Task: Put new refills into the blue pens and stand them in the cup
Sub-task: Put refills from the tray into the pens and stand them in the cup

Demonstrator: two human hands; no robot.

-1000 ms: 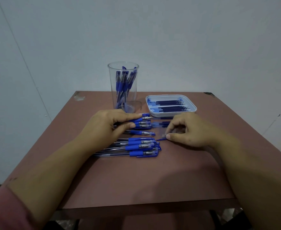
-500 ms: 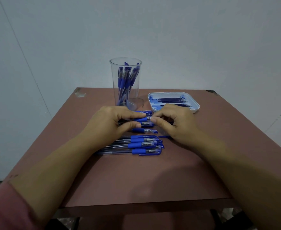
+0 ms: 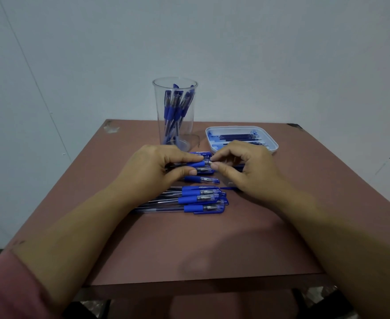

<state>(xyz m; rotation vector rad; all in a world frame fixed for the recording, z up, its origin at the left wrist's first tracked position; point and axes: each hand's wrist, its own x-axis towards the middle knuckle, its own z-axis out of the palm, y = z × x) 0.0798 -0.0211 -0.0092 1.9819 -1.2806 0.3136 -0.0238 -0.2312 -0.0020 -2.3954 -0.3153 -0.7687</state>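
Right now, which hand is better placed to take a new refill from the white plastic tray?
The right hand, probably: the white rectangular plastic tray of dark refills lies just beyond it, and it only pinches the tip of the blue plastic pen, whose barrel the left hand grips.

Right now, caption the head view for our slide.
Left hand and right hand pinch a blue pen; cup and refill tray behind.

you wear the only camera on your head: wide-angle, it looks forward and down across the table [image 3: 189,249], close over your left hand [image 3: 152,169] and right hand [image 3: 249,171], facing the wall [image 3: 258,54] beyond.
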